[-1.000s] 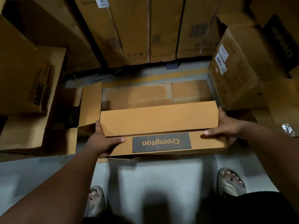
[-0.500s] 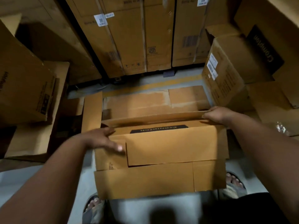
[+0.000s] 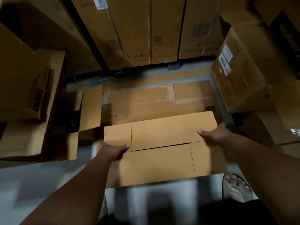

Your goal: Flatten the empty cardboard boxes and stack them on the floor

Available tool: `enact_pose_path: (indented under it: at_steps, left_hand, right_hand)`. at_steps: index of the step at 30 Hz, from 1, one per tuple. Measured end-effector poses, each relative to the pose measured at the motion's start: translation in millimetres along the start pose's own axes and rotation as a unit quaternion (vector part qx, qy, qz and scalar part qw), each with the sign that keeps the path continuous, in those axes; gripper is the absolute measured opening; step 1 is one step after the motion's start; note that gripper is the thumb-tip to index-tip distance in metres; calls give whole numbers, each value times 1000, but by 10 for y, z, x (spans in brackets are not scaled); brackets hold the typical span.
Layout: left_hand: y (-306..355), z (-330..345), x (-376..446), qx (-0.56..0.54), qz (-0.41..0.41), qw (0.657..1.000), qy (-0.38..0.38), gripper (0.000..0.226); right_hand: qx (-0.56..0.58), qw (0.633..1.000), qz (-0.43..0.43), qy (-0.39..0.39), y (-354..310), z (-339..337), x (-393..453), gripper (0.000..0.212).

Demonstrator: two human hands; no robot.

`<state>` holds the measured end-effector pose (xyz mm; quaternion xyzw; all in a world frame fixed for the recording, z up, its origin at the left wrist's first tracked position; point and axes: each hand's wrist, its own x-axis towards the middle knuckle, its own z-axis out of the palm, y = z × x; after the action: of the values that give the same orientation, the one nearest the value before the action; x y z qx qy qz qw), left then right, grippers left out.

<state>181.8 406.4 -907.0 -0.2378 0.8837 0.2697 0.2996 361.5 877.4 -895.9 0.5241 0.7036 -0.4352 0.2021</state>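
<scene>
A person is holding a cardboard box (image 3: 162, 153), its flaps folded shut, just above the grey floor (image 3: 32, 184). The left hand (image 3: 113, 151) is gripping the box's left edge, thumb clamped on top. The right hand (image 3: 214, 135) is gripping the right edge likewise. Beyond the box, flattened cardboard (image 3: 146, 101) is lying on the floor. Taller cartons (image 3: 133, 30) are standing behind that, somewhat blurred.
</scene>
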Motion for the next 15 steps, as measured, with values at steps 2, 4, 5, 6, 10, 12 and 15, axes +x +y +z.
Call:
enact_pose_path:
  at_steps: [2,4,5,6,10,12,15]
  left_hand:
    - [-22,71,-66,-14,-27,999,-25,136]
    - [218,7,-260,51,22,998,23,120]
    - [373,-51,-325,76,49,994,54,113]
    - [508,-106,-321,84,76,990,81,110]
    - [926,-224,-421,150,202,960,119,118]
    - [990,-109,-495,261,272,922,94,121]
    - [935,214,-666,403,374,835,-1,135]
  right_hand:
    - [-7,1000,27,14,-59,75,-110,147]
    - [-101,994,-11,50,-225,36,-205,118]
    - [-128,988,-30,76,-333,-5,-274,108]
    - [-130,985,-46,101,-429,-65,-324,101]
    - [-74,981,-109,139,-614,-185,-368,102]
    - [-92,979,-140,118,-654,-97,-401,117]
    - [-168,972,-156,58,-632,127,-442,129]
